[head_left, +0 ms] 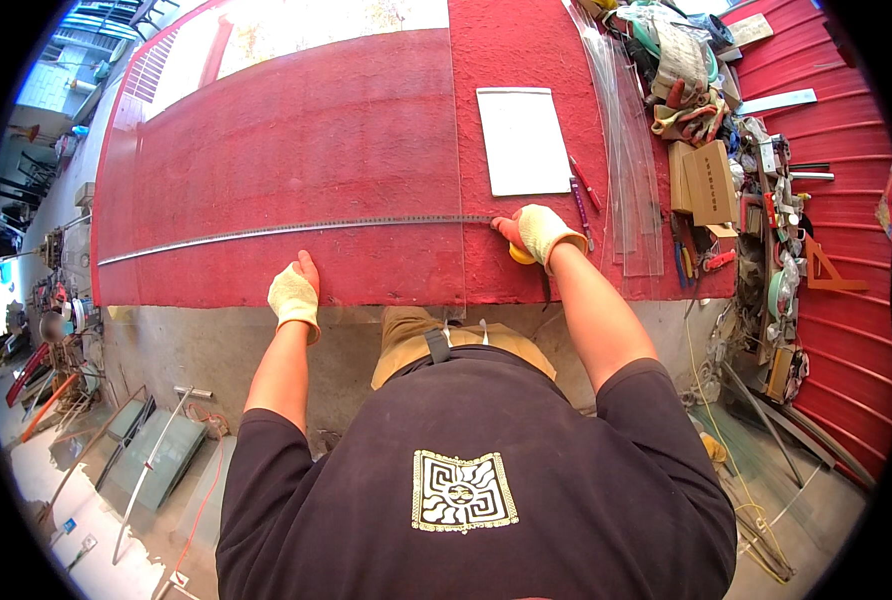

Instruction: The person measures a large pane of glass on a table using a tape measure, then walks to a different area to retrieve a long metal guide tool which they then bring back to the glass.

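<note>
Yellow-gloved right hand (544,236) curled round tape (366,222)

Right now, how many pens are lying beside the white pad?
2: a red pen and a purple pen slightly nearer you, both to the right of the white pad. Your right hand could be hiding another.

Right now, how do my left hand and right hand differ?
Your right hand grips the measuring tape; your left hand shows nothing in its grasp. The left hand is at the near edge of the glass sheet, while the right hand is past its right edge, over the red table. Both are gloved.
</note>
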A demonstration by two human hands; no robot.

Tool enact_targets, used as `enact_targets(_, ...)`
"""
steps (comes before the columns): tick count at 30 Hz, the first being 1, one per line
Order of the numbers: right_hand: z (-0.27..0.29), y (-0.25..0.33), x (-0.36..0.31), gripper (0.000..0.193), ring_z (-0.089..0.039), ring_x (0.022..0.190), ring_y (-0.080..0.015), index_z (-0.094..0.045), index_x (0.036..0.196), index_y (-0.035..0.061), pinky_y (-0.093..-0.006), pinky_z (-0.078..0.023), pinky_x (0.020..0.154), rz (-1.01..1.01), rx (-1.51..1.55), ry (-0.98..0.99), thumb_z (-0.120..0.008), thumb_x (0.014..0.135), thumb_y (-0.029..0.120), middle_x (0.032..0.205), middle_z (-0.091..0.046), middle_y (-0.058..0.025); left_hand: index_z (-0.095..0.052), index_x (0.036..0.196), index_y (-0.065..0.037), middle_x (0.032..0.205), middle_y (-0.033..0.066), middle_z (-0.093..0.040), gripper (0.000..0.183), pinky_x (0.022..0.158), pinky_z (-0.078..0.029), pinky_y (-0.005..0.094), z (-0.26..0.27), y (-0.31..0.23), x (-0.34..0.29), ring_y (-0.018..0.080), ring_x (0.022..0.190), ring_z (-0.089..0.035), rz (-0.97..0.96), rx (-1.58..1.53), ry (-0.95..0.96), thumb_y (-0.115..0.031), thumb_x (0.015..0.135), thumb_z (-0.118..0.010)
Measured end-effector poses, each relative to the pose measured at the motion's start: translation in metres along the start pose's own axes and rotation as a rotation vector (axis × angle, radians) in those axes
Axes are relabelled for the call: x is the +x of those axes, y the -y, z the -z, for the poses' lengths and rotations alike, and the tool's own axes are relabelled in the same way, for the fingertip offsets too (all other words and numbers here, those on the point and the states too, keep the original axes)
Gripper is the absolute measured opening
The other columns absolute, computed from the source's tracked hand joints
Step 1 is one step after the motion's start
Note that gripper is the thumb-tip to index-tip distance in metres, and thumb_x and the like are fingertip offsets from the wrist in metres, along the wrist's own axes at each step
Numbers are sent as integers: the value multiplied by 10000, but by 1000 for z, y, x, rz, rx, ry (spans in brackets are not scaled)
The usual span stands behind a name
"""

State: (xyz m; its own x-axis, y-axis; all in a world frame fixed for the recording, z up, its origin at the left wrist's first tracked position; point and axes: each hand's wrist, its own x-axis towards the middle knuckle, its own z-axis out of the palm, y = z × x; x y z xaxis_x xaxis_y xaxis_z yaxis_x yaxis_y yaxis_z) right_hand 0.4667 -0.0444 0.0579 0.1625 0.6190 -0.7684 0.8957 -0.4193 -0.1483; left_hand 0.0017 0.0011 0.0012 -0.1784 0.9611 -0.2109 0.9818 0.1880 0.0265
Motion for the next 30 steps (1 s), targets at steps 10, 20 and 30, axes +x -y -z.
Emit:
enact_targets(10, 1, 2, -3, 697, -686, 1224, -412, -786, 1181, 13, -476, -531, 1042, 17, -19, -14, -457, 1065, 616, 1245, -738, -244, -790, 920, -61, 955, 261, -769, 713, 874, -572, 601, 1, 0, -1, 482, 948, -744, -4, 2, -3, -554, 1107, -311)
enact_targets(20, -6, -2, 2, 646, -703, 1161, -438, -800, 1109, 20, -481, -541, 1006, 1, 38, -55, -532, 1039, 604, 1161, -760, -246, -790, 936, -60, 978, 260, -771, 720, 890, -568, 597, 1, 0, 0, 479, 977, -741, 7, -4, 13, -565, 1107, -305)
enact_targets(30, -8, -5, 7, 687, -699, 1188, -430, -790, 1164, 11, -491, -546, 1014, 0, 35, -57, -490, 1053, 618, 1216, -743, -255, -796, 945, -57, 976, 260, -771, 732, 892, -569, 594, 3, -1, 0, 477, 975, -743, 14, 3, 25, -565, 1107, -296)
